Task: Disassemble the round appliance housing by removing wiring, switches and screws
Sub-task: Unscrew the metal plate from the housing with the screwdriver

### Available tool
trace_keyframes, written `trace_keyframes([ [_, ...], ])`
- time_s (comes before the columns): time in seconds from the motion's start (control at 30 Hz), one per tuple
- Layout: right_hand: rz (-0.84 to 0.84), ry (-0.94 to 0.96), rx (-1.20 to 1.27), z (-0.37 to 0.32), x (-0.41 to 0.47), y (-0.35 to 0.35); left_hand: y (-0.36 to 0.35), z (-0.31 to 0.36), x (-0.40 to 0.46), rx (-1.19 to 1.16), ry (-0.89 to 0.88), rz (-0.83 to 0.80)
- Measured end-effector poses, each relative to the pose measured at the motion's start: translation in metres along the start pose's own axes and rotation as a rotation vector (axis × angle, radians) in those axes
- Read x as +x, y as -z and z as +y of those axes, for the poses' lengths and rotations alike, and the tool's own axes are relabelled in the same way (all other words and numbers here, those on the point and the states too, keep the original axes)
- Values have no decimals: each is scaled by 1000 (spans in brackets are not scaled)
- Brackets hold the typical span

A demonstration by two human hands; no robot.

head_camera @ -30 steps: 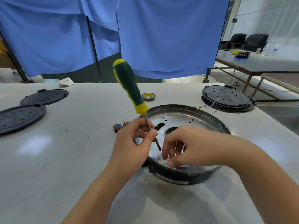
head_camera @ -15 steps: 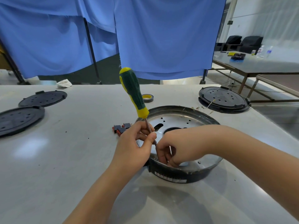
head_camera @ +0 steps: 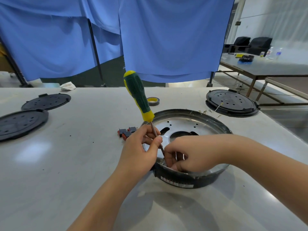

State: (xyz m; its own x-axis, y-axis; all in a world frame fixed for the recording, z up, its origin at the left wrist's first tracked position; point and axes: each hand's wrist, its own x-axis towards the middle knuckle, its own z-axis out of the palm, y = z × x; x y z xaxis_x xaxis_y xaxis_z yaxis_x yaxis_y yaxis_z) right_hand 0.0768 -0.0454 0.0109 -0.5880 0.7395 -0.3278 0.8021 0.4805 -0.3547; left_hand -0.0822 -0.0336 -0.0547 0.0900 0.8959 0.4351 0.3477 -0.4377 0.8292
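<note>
Left hand [head_camera: 139, 147] pinches screwdriver [head_camera: 139, 97] shaft (handle up) inside housing [head_camera: 216, 125].

A white label [head_camera: 176, 183] is showing on the housing's [head_camera: 191, 180] near wall; its print is too blurred to read.

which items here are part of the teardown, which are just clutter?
In use:
round housing
screwdriver, shaft pinched by left hand
right hand, fingers inside the housing
removed switches

Lying about:
tape roll
black lids
crumpled rag
</note>
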Motion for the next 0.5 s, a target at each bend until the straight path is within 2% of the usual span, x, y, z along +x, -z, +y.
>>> trace_keyframes([
  [0.1,57,33,100,-1,-5,3,0,1,0,15,-3,1],
  [0.27,170,100,500,5,-10,7,1,2,-1,23,6,4],
  [0.5,521,26,771,31,-35,13,1,7,-3,-3,26,-11],
])
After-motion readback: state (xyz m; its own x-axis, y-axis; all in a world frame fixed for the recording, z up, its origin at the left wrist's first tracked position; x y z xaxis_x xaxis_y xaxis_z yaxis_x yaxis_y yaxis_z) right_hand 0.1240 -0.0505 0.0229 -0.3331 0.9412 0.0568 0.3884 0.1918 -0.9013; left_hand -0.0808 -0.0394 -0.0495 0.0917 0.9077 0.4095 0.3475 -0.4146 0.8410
